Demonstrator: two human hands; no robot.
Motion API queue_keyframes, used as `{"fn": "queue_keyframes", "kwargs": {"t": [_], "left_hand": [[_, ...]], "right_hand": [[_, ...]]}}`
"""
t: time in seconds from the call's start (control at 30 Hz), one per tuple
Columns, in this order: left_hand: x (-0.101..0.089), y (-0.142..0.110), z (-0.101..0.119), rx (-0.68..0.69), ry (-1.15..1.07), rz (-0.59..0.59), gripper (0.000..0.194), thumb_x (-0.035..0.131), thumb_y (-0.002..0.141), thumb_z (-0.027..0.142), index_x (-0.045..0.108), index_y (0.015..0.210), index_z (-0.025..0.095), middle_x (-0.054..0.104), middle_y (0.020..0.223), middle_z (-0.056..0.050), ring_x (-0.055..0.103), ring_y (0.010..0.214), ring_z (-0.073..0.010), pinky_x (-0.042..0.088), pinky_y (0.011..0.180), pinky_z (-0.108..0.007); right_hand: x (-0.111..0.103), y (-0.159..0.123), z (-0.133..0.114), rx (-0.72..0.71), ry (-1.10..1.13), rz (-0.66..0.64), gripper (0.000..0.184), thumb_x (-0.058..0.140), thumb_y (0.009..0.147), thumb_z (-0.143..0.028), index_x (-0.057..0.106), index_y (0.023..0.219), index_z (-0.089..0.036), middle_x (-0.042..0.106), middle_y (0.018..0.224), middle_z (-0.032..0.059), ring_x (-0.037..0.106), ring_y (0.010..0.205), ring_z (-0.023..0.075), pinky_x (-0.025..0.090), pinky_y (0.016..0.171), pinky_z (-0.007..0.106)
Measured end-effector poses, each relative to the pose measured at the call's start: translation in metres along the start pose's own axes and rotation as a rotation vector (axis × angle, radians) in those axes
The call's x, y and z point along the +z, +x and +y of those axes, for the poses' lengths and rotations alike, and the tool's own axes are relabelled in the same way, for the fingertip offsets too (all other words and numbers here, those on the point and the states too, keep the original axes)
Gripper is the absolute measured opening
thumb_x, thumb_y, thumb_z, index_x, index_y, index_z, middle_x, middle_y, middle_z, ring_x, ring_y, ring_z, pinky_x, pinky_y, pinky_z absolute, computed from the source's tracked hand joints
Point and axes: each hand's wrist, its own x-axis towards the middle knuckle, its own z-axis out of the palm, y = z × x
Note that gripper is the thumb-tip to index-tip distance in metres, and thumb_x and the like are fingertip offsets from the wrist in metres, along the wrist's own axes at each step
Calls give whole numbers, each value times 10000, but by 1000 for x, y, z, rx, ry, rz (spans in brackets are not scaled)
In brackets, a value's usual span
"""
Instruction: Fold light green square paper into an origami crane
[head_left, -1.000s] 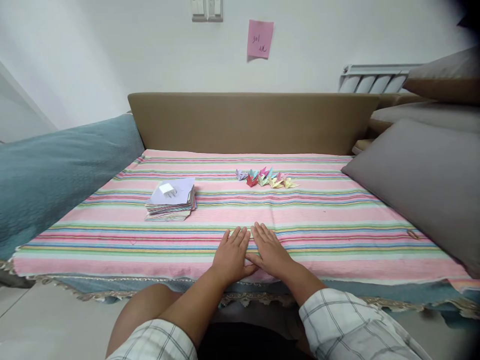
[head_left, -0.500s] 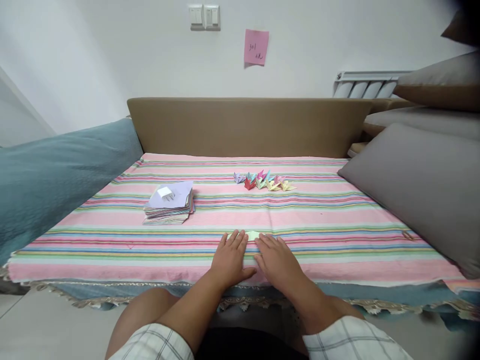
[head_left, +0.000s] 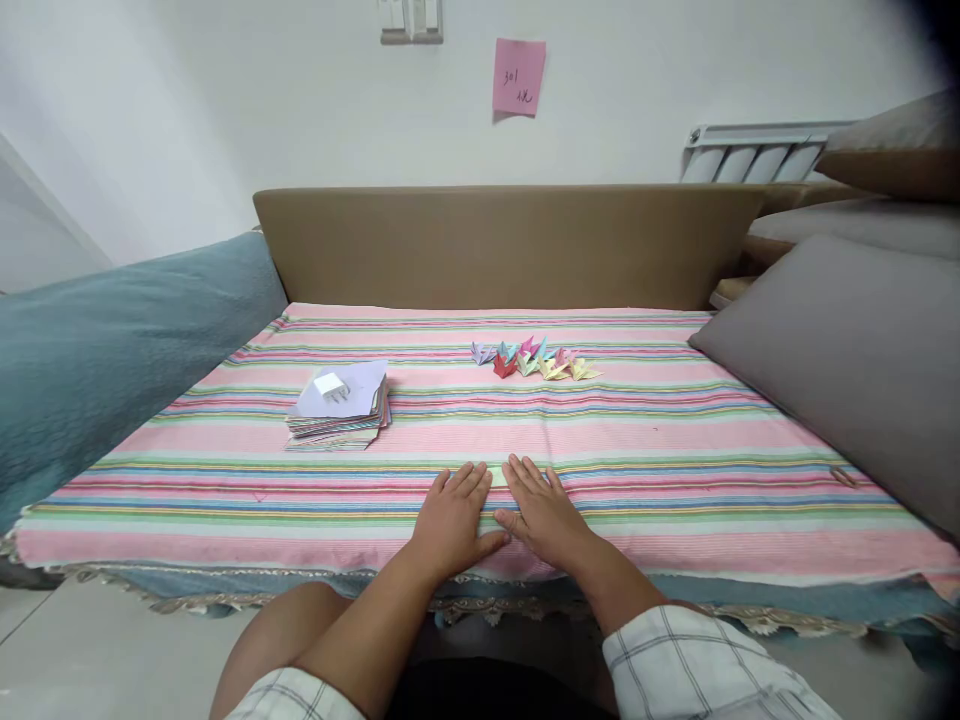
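A pale green piece of paper (head_left: 497,477) lies on the striped cloth (head_left: 225,540) near the front edge, mostly covered by my hands. My left hand (head_left: 452,517) rests flat over its left part, fingers stretched forward. On its right part lies my right hand (head_left: 541,512), palm down with the fingers extended. Both thumbs point inward, close to each other. Only a small strip of the paper shows between the fingertips; its folds are hidden.
Several folded paper cranes (head_left: 529,360) sit toward the back. To the left stands a stack of coloured paper (head_left: 337,420) with a white plug adapter (head_left: 331,387) on top. A grey cushion (head_left: 840,360) leans at the right, near a small brown loop (head_left: 843,477).
My right hand has slid slightly left along the paper, and less of the paper shows between the hands. The camera view has shifted a little.
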Motion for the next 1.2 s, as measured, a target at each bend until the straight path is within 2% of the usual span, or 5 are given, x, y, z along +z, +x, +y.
{"fn": "queue_keyframes", "kwargs": {"t": [0.1,0.33,0.7,0.9,1.2], "left_hand": [[-8,12,-1,-36,-17,77,354,420,886,395,606,1149,248,583,1262,-44,503,1166,-238,372,974,-420],[-13,41,-5,-154,-7,64,192,534,840,332,673,820,201,682,807,-47,593,841,-225,460,742,-329],[-10,40,-6,-81,-2,23,211,520,855,280,706,844,181,641,1110,-73,574,985,-238,444,887,-359],[-12,34,0,-220,-46,59,195,616,787,298,667,957,219,461,1372,-71,480,1146,-295,412,918,-436],[-8,33,-1,-253,-207,108,198,617,786,320,676,948,223,494,1351,-72,474,1178,-275,360,974,-424]], "right_hand": [[0,3,-1,21,26,81,541,228,947,-456,341,1402,-186,299,1475,62,241,1366,236,211,1086,487],[1,17,-1,87,41,338,329,413,917,-369,641,1122,-251,574,1268,29,488,1162,214,370,984,374],[-7,13,-4,29,1,389,233,495,885,-339,692,966,-245,592,1177,65,495,1049,230,381,897,351],[-13,5,-16,222,7,281,181,560,842,-332,619,719,-213,611,734,13,526,687,156,280,555,262],[-12,6,-14,343,157,296,190,545,840,-360,650,742,-236,660,781,-1,568,735,145,237,536,245]]}}
